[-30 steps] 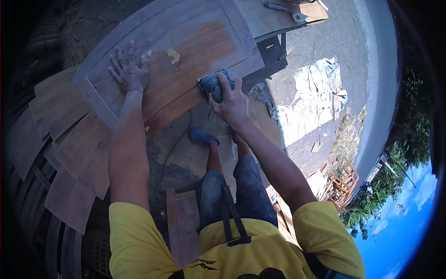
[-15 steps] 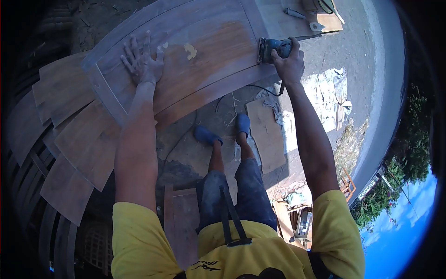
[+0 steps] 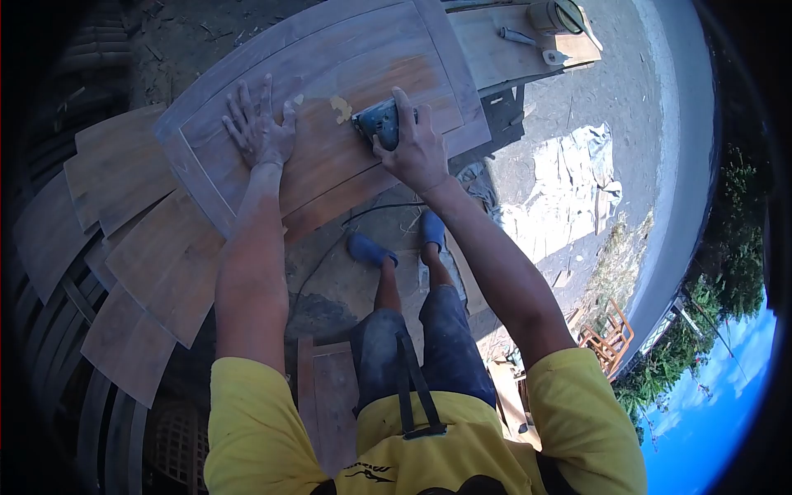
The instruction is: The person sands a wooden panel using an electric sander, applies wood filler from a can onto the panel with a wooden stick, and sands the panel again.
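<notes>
On the panel (image 3: pixel 318 144), our right grip (image 3: pixel 417 153) grasps the sander (image 3: pixel 378 125) inside the near edge; our left grip (image 3: pixel 266 139) rests flat, released. Open face extends to the panel's right edge.

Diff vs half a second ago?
The right hand moved the sander left, from the right end of the wooden panel to beside the pale patch. Nothing was newly gripped or released. Unchanged: the left hand lies flat on the panel, fingers spread; the right hand still grips the sander.
</notes>
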`<state>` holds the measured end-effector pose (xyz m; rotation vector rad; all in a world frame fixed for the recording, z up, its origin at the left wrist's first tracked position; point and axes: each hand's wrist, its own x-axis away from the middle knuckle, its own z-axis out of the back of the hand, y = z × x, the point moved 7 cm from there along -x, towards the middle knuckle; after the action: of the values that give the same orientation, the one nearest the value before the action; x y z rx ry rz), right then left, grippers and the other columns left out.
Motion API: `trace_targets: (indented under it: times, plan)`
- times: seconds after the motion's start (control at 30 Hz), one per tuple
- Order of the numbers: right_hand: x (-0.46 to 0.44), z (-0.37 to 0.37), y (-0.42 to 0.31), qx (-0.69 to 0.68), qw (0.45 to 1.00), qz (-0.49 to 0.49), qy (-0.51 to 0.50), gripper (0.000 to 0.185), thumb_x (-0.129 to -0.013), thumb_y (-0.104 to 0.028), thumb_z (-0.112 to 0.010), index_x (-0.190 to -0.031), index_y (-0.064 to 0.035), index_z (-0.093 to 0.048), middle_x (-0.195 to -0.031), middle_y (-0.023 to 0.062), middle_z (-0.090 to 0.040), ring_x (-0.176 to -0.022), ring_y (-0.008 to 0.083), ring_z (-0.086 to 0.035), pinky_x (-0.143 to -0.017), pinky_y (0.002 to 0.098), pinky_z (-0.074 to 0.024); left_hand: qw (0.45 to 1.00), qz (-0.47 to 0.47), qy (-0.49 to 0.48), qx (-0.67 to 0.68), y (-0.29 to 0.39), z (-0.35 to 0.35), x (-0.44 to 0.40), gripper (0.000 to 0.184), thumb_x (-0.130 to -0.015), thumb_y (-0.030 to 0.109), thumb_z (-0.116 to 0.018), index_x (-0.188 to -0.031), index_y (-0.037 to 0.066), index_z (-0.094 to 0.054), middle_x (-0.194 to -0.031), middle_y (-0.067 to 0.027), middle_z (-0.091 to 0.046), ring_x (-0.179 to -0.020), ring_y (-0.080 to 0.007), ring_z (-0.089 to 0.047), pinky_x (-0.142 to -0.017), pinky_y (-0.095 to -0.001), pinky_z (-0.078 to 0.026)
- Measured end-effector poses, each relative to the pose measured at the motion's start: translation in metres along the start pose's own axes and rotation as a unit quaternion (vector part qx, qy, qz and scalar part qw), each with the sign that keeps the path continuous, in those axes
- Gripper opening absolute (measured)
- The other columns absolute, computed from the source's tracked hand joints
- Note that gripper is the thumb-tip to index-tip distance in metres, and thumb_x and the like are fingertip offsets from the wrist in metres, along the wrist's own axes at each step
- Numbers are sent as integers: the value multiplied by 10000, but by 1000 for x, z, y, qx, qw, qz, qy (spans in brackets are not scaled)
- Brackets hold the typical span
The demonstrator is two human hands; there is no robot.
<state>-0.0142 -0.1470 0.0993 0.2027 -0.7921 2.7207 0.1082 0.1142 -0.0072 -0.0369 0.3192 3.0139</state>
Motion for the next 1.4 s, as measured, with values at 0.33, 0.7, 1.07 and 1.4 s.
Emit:
trace_targets:
  times: [0.33,0.7,1.07,1.4]
  plan:
    - [-42,73,103,89,973,-165,132,866,-846,-377,-852,-1557,-124,-428,-1278,286,-620,-1130,476,-683,-988,550,-553,1000,10,-3,23,1,2,1,761,-996,563,-572,-1693,474,-280,-1820,-53,-131,-1673,-377,-73,-1334,-613,-61]
    - [17,-39,-69,-6,987,155,-44,951,-778,-271,-877,-1594,-199,-392,-1243,269,-555,-888,475,-729,-719,558,-626,1000,5,-10,3,3,5,0,751,-1018,538,-573,-1699,466,-265,-1818,-45,-137,-1671,-359,-89,-1331,-615,-74]
    - [-75,86,119,103,985,-64,123,897,-841,-403,-839,-1585,-185,-386,-1199,251,-605,-1045,490,-716,-895,584,-606,1000,8,-8,-18,1,2,1,754,-1027,521,-559,-1705,472,-231,-1816,-45,-141,-1672,-366,-84,-1327,-622,-109]
    - [21,13,20,45,998,35,-17,921,-827,-347,-866,-1600,-181,-393,-1203,227,-576,-1003,470,-708,-803,558,-624,1000,11,-10,-10,2,5,0,760,-1019,522,-571,-1702,476,-241,-1816,-40,-145,-1672,-358,-94,-1329,-622,-100]
